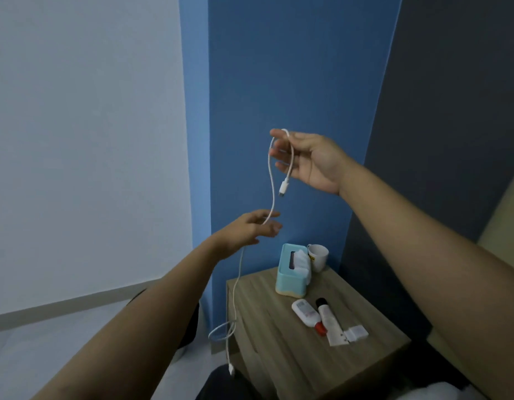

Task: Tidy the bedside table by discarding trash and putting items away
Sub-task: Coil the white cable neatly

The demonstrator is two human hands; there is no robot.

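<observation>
White cable (273, 194), thin and slack, between right hand (310, 160) and left hand (247, 229)

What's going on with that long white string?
A person is holding a white cable up in the air. The right hand pinches it near one plug, and it passes between the fingers of the left hand lower down. The rest dangles beside the bedside table, where a tissue box, a mug and two tubes sit.

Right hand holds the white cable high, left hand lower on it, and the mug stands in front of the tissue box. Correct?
No: the head view shows the mug behind the tissue box, nearer the wall. The right hand and left hand are on the cable as stated.
</observation>
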